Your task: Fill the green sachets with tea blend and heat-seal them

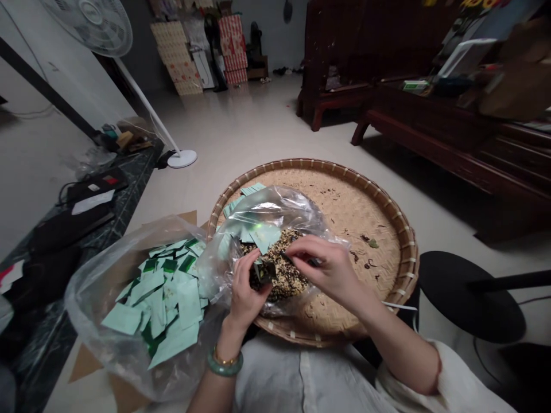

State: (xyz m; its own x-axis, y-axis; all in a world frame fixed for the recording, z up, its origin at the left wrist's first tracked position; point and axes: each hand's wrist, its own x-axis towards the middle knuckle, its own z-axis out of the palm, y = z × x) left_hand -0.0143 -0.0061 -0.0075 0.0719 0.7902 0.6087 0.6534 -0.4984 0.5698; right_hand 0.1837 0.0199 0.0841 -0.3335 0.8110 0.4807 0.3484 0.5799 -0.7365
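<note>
Bamboo tray w/ bag of seed mix; L fingers gripping green sachet, R fingers pinched shut.

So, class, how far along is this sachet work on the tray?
Done: a speckled grainy heap lies in a clear plastic bag on the woven tray. In hand: the left hand grips a green sachet. Left, perhaps: pale green sachets piled in another bag; whether opened, unclear.

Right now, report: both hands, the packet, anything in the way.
Left hand holding small dark packet. Right hand pinching something small, dark, unclear what. Below, plastic bag of seed-like mix on woven tray. Bag of pale green packets beside left hand.
</note>
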